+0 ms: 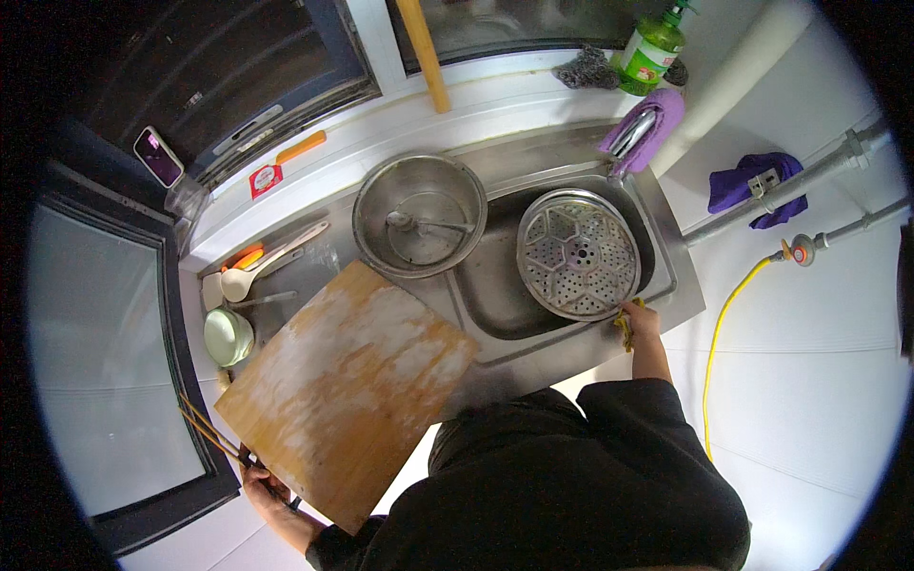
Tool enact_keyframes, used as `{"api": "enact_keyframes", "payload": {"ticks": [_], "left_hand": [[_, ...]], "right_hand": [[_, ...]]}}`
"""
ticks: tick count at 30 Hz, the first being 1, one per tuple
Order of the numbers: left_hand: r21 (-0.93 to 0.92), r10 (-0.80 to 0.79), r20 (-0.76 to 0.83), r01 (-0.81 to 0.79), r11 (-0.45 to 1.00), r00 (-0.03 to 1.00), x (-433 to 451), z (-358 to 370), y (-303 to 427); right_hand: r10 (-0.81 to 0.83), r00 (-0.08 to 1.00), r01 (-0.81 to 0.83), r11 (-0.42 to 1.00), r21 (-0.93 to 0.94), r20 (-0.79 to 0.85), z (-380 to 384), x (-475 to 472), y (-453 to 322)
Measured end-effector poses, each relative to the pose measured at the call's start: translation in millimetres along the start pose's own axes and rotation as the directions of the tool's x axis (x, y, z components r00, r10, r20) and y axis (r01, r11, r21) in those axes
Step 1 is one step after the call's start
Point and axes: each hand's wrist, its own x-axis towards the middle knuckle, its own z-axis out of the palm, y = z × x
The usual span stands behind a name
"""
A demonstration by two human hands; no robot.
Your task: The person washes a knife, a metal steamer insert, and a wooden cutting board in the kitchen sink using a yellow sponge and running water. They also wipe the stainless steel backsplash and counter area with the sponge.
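My left hand (265,492) is closed around a pair of wooden chopsticks (207,428) and a dark object I cannot make out, at the near left edge of a wooden board (357,385). White powder, like flour, coats much of the board, which lies tilted over the counter's front left. My right hand (645,321) grips a yellow cloth (625,328) at the near right rim of a perforated stainless-steel steamer tray (580,260). That tray sits over the sink basin (493,285). Whether my fingers also hold its rim is hidden.
Left of the sink stands a steel bowl (378,221) with a spoon (435,225) inside. A ladle (239,284) and a pale green lidded jar (227,337) occupy the counter's left end. A purple cloth (668,118) wraps the faucet; a green soap bottle (648,57) stands behind.
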Motion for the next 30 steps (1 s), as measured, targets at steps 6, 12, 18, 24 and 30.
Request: {"api": "enact_keyframes", "payload": {"ticks": [6,12,18,24,30], "left_hand": [[-0.076,0.013,-0.007,-0.014,0.997,1.000,-3.0,2.4,-4.6],[-0.114,-0.015,0.007,0.015,0.993,1.000,-2.6,5.9,-0.6],[-0.146,0.027,0.025,-0.023,0.989,0.999,-5.7,2.8,-2.0],[-0.126,0.044,-0.008,-0.044,0.991,0.999,-3.8,11.2,1.0],[-0.164,0.051,-0.024,-0.055,0.985,0.998,-5.5,6.3,-3.6]], "right_hand": [[-0.005,1.000,0.004,1.000,-0.011,-0.028,19.1,-13.2,-30.5],[0.004,0.994,-0.020,0.989,-0.148,-0.110,12.7,7.1,-38.7],[-0.080,0.962,0.057,0.994,0.095,0.262,8.0,11.1,-44.3],[-0.410,0.900,0.326,0.859,0.395,0.148,5.0,-25.4,-69.5],[-0.361,0.921,0.290,0.887,0.359,0.147,-31.6,-93.2,-108.8]]}}
